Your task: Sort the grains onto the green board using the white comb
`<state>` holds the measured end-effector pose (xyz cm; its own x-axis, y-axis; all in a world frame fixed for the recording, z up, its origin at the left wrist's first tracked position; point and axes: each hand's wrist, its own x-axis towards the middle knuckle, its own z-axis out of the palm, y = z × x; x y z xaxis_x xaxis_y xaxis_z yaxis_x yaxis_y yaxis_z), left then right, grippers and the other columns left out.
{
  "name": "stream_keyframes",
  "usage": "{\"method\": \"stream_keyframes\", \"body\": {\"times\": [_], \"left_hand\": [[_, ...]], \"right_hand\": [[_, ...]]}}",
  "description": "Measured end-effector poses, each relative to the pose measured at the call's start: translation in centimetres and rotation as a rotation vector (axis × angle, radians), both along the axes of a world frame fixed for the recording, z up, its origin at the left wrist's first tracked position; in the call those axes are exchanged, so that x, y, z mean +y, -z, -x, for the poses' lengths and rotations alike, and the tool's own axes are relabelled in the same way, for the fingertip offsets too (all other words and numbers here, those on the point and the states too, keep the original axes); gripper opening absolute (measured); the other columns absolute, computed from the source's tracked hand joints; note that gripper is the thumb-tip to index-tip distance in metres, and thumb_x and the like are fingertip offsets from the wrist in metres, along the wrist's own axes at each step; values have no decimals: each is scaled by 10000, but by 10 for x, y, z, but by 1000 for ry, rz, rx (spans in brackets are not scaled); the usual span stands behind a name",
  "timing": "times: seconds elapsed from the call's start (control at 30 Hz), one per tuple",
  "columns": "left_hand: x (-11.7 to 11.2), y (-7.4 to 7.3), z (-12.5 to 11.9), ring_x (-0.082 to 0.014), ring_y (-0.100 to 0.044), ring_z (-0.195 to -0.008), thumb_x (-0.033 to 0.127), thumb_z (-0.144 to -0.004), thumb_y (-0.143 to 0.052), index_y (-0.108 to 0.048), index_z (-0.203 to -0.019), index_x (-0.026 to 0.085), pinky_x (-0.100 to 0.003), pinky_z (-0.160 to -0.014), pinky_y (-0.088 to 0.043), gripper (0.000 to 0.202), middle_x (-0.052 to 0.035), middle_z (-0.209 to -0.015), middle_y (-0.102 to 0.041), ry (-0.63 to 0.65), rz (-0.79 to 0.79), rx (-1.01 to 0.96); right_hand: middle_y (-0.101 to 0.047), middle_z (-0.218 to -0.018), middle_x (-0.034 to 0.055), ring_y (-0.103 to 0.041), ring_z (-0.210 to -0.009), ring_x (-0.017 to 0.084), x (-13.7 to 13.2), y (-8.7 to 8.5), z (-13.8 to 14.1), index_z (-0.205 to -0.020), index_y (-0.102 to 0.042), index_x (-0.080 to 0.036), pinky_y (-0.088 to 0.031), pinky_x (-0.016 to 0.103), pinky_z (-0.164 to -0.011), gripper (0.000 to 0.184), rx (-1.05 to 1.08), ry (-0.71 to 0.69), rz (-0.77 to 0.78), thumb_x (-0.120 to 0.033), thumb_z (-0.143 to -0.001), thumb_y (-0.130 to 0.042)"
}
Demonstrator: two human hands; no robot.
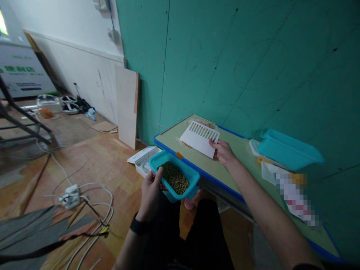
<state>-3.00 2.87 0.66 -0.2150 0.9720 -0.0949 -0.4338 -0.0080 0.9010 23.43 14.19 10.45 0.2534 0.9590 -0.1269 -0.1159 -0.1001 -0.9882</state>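
Carefully, I'm gripping the teal tray (pixel 194 179) by its rim with my left hand (pixel 152 187), level against the table (pixel 203 163) edge, my right hand (pixel 223 152) pinching the slotted scraper (pixel 198 140) flat.

left hand (pixel 151 190) gripping bean tray (pixel 174 175), right hand (pixel 223 152) holding scraper (pixel 200 138)

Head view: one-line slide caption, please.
Left hand holds a teal tray of green beans beside the table; right hand grips a white slotted scraper on it.

left hand (pixel 150 191): low, close to body, forearm angled up, fingers curled, thumb on top, closed in grip | right hand (pixel 223 152): arm stretched forward, palm down, fingers pinched closed
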Motion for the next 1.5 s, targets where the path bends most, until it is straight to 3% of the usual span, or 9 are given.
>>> {"method": "stream_keyframes", "body": {"times": [0.43, 0.87, 1.17, 1.5], "left_hand": [[1, -4, -1, -90, -488, -393, 650, -652, -824, -510, -665, 204, -205, -393, -464, 546, 74, -478, -512, -16, 14, -7], [1, -3, 0, -87, -492, -403, 646, -640, -836, -498, -680, 204, -209, -391, -475, 558, 81, -507, -505, -19, 39, -23], [0, -1, 2, -86, -485, -407, 636, -670, -823, -514, -682, 204, -198, -401, -455, 531, 78, -491, -509, -1, 30, -18], [0, -3, 1, -92, -489, -393, 643, -647, -834, -497, -669, 210, -210, -396, -453, 549, 83, -484, -503, -3, 31, -33]], "right_hand": [[-725, -694, 0, -656, -601, 165, 2, -3, 6, -805, -670, -191, -516, 270, -558, 415, -4, -50, -34, -379, -541, -928], [-744, -736, 28, -683, -655, 190, -1, -2, 15, -795, -672, -188, -520, 279, -578, 364, -10, -98, -1, -353, -575, -911], [-752, -763, 27, -693, -676, 204, -2, -2, 18, -827, -674, -193, -520, 287, -576, 465, -16, -127, -40, -416, -510, -932], [-755, -760, 35, -701, -684, 213, 0, 1, 18, -809, -679, -191, -509, 287, -568, 407, -22, -139, -13, -393, -551, -920]]}}
